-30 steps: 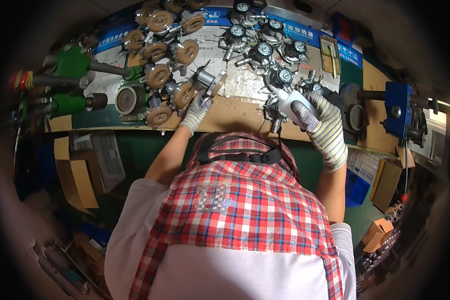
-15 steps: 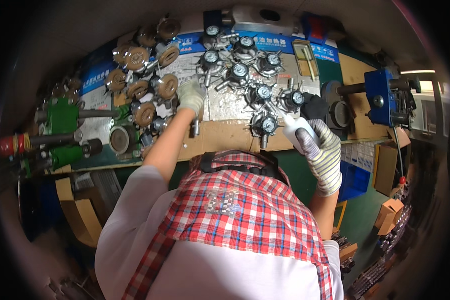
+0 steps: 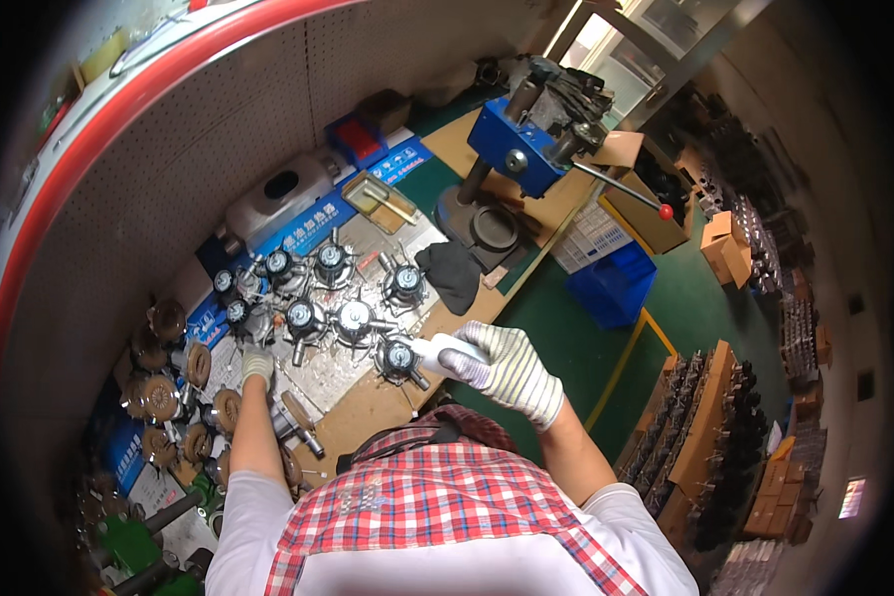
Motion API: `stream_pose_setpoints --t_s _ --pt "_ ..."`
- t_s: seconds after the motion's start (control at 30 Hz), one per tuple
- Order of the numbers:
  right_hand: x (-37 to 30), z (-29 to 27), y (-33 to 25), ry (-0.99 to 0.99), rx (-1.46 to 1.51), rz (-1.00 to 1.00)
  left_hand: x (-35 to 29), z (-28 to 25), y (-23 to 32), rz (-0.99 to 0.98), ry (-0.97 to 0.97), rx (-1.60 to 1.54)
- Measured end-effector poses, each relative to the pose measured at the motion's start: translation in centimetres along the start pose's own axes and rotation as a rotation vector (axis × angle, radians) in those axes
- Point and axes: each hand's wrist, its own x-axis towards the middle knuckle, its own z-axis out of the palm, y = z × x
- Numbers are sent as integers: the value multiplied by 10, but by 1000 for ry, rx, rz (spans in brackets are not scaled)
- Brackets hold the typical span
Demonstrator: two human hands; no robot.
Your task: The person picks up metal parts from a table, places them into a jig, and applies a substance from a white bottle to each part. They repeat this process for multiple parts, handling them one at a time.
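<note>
Bottle (image 3: 442, 348), left hand (image 3: 257, 364) now off wheeled part (image 3: 293, 412)

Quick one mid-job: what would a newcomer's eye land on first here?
Probably the blue press toward the upper right, its lever ending in a red knob. Next, the black-topped metal units clustered left of centre, with a white bottle in the striped-gloved right hand beside the nearest one. The red plaid garment stands out at lower middle.
</note>
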Motion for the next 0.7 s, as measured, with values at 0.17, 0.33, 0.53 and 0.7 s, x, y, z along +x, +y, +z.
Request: stream_pose_setpoints --t_s 0.17,0.33,0.53,0.7 --pt "15 -1 22 -25 -7 -186 3 -60 -23 90 -92 -696" --pt "35 -34 13 -201 60 -355 -88 -122 21 -177 -232 -1605" --pt "60 -46 17 -198 -36 -667 -214 -197 79 -17 -51 -1532" --pt "71 -57 8 -317 40 -666 -319 -254 159 134 96 -863"
